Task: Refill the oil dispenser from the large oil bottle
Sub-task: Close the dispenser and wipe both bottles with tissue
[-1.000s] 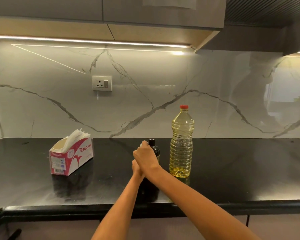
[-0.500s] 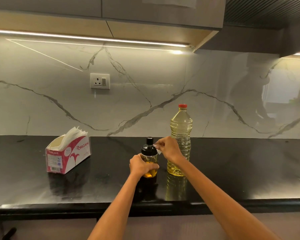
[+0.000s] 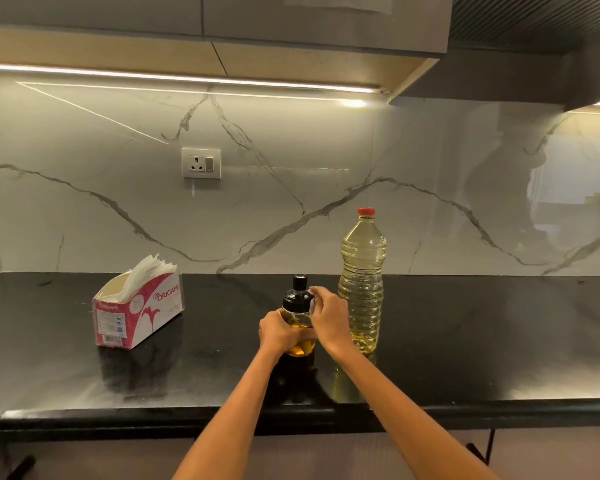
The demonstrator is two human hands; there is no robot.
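Observation:
A small glass oil dispenser (image 3: 298,299) with a black lid stands on the black counter, holding a little amber oil at its bottom. My left hand (image 3: 277,331) grips its glass body from the left. My right hand (image 3: 328,317) holds a small white tissue pressed against the dispenser's right side, just below the lid. Right behind my right hand stands the large clear oil bottle (image 3: 362,271), upright, red cap on, nearly full of pale yellow oil.
An open red-and-white tissue box (image 3: 137,308) sits on the counter (image 3: 482,341) to the left. A marble backsplash with a wall socket (image 3: 201,163) rises behind. The counter's front edge runs across below my forearms.
A second ago my right hand covered the dispenser's top. It drew back to the right, then came back with the tissue against the dispenser's side below the lid. My left hand kept its grip.

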